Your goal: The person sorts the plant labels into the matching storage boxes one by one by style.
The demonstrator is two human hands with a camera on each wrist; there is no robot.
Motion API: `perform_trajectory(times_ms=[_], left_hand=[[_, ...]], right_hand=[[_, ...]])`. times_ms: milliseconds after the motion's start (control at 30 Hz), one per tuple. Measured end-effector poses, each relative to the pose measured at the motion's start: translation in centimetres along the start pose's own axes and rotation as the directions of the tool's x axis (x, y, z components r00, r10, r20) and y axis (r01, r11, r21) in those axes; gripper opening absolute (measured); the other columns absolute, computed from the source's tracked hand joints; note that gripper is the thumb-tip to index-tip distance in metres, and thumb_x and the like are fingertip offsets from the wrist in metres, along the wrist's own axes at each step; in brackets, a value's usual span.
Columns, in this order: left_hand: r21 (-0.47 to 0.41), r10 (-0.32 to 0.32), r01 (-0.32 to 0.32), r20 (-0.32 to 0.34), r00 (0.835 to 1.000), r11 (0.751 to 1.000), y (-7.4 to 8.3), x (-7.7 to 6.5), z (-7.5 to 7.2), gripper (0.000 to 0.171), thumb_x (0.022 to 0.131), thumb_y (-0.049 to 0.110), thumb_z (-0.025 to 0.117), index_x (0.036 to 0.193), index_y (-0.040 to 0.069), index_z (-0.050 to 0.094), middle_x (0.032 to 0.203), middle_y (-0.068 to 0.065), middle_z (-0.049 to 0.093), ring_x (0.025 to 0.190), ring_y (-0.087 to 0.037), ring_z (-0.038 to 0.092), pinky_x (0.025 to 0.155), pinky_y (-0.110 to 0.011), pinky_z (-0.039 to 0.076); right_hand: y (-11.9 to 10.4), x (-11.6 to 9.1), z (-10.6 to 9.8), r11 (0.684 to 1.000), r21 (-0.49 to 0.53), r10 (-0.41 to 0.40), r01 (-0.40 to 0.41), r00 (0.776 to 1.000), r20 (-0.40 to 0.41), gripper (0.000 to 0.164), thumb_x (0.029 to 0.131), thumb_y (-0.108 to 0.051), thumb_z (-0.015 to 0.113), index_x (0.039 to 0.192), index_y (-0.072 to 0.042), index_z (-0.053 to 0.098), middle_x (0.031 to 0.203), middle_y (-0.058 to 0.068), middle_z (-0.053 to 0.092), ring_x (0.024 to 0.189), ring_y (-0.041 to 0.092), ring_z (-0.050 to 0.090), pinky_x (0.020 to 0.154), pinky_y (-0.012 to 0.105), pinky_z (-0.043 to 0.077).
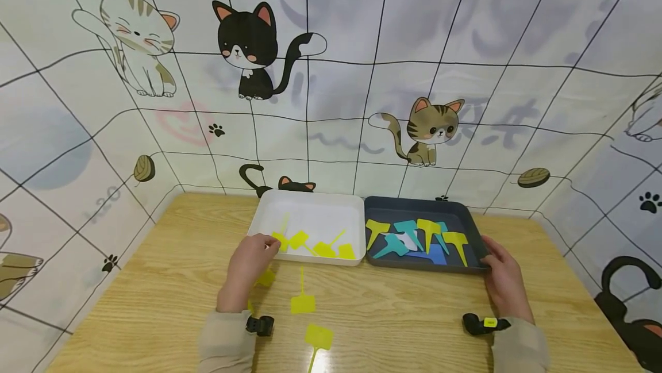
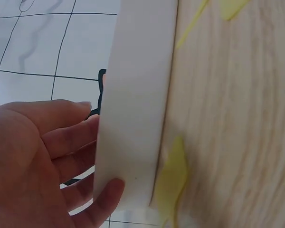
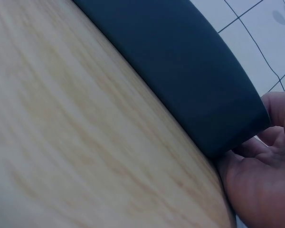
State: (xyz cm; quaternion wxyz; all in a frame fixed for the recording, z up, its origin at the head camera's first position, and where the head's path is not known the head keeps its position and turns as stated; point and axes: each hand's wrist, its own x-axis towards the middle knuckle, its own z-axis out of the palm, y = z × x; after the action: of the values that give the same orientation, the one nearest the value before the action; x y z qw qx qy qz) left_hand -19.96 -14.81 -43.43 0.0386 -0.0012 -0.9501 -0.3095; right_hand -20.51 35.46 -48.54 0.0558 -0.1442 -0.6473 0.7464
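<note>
My left hand [image 1: 253, 261] reaches over the near-left corner of a white tray [image 1: 318, 203], with its fingertips beside a yellow plant label [image 1: 281, 241]. In the left wrist view its little finger touches the tray's outer wall [image 2: 133, 118], and no label shows between thumb and fingers. Several yellow labels [image 1: 324, 249] lie inside the tray. My right hand [image 1: 504, 275] grips the right end of a dark tray [image 1: 414, 204], its fingers round the corner. That tray holds yellow [image 1: 428, 232], teal [image 1: 394, 245], white and blue [image 1: 436, 254] plant labels.
More yellow labels [image 1: 302, 304] lie loose on the wooden table [image 1: 393, 321], one near the front edge [image 1: 319, 337] and others by my left wrist. The two trays stand side by side. A wall sheet with cat drawings [image 1: 336, 85] rises behind the table.
</note>
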Motion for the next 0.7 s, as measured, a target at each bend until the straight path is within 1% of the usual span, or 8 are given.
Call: perform_trajectory(times_ms=[67, 167, 267, 367, 467, 600, 700], left_hand=[[0.001, 0.003, -0.003, 0.022, 1.0, 1.0, 0.0, -0.1, 0.3, 0.024, 0.087, 0.025, 0.057, 0.095, 0.007, 0.069, 0.094, -0.005, 0.065, 0.08, -0.02, 0.058, 0.07, -0.036, 0.047], [-0.001, 0.004, -0.004, 0.047, 0.999, 1.0, -0.1, -0.2, 0.6, 0.023, 0.087, 0.026, 0.056, 0.095, 0.009, 0.069, 0.089, -0.001, 0.065, 0.072, -0.015, 0.055, 0.067, -0.033, 0.046], [-0.008, -0.008, 0.008, 0.055, 0.998, 1.0, -0.3, -0.1, 0.9, 0.021, 0.087, 0.027, 0.056, 0.094, 0.011, 0.069, 0.082, 0.002, 0.063, 0.064, -0.013, 0.049, 0.061, -0.03, 0.043], [-0.002, -0.005, 0.006, 0.055, 0.998, 1.0, -0.4, -0.1, 1.1, 0.021, 0.088, 0.027, 0.055, 0.097, 0.012, 0.067, 0.081, 0.003, 0.061, 0.062, -0.013, 0.047, 0.059, -0.029, 0.042], [0.018, -0.011, 0.01, 0.068, 0.998, 1.0, -0.3, 0.0, 1.2, 0.024, 0.088, 0.028, 0.054, 0.1, 0.011, 0.066, 0.087, 0.001, 0.062, 0.066, -0.014, 0.049, 0.06, -0.029, 0.043], [0.038, -0.025, 0.022, 0.084, 0.996, 0.999, -0.1, 0.2, 1.2, 0.026, 0.088, 0.028, 0.053, 0.102, 0.009, 0.065, 0.096, -0.005, 0.061, 0.07, -0.017, 0.05, 0.06, -0.03, 0.043], [0.044, -0.022, 0.019, 0.08, 0.997, 0.999, -0.1, 0.3, 1.2, 0.028, 0.088, 0.028, 0.053, 0.102, 0.008, 0.065, 0.101, -0.009, 0.058, 0.078, -0.02, 0.052, 0.063, -0.032, 0.045]], right_hand=[[0.0, 0.0, 0.0, 1.0, -0.005, 0.005, -0.005, 1.0, -0.003, 0.053, 0.09, 0.0, 0.031, 0.141, -0.018, 0.028, 0.146, 0.004, 0.014, 0.128, 0.017, 0.02, 0.082, 0.01, 0.038], [0.0, 0.0, 0.1, 1.0, -0.004, 0.004, -0.004, 1.0, -0.003, 0.053, 0.09, 0.0, 0.031, 0.141, -0.018, 0.029, 0.145, 0.004, 0.016, 0.127, 0.017, 0.02, 0.08, 0.009, 0.039], [0.0, -0.1, 0.2, 1.0, 0.002, -0.004, 0.004, 1.0, 0.004, 0.053, 0.09, 0.0, 0.031, 0.141, -0.015, 0.028, 0.143, 0.005, 0.018, 0.126, 0.018, 0.021, 0.078, 0.008, 0.04], [0.0, -0.1, 0.0, 1.0, 0.0, -0.013, 0.013, 1.0, 0.009, 0.052, 0.091, 0.0, 0.032, 0.141, -0.015, 0.028, 0.143, 0.004, 0.019, 0.126, 0.018, 0.022, 0.077, 0.008, 0.04], [0.0, -0.1, 0.0, 1.0, -0.011, -0.009, 0.009, 1.0, 0.002, 0.052, 0.091, 0.0, 0.031, 0.141, -0.016, 0.029, 0.143, 0.003, 0.02, 0.125, 0.017, 0.023, 0.077, 0.008, 0.04], [0.0, -0.1, 0.1, 1.0, -0.021, -0.001, 0.001, 1.0, -0.003, 0.052, 0.091, -0.001, 0.032, 0.141, -0.017, 0.029, 0.144, 0.003, 0.019, 0.126, 0.017, 0.022, 0.077, 0.008, 0.039], [-0.1, 0.0, 0.1, 1.0, -0.017, -0.004, 0.004, 1.0, -0.001, 0.052, 0.091, -0.001, 0.032, 0.141, -0.016, 0.028, 0.144, 0.003, 0.019, 0.126, 0.016, 0.022, 0.077, 0.008, 0.039]])
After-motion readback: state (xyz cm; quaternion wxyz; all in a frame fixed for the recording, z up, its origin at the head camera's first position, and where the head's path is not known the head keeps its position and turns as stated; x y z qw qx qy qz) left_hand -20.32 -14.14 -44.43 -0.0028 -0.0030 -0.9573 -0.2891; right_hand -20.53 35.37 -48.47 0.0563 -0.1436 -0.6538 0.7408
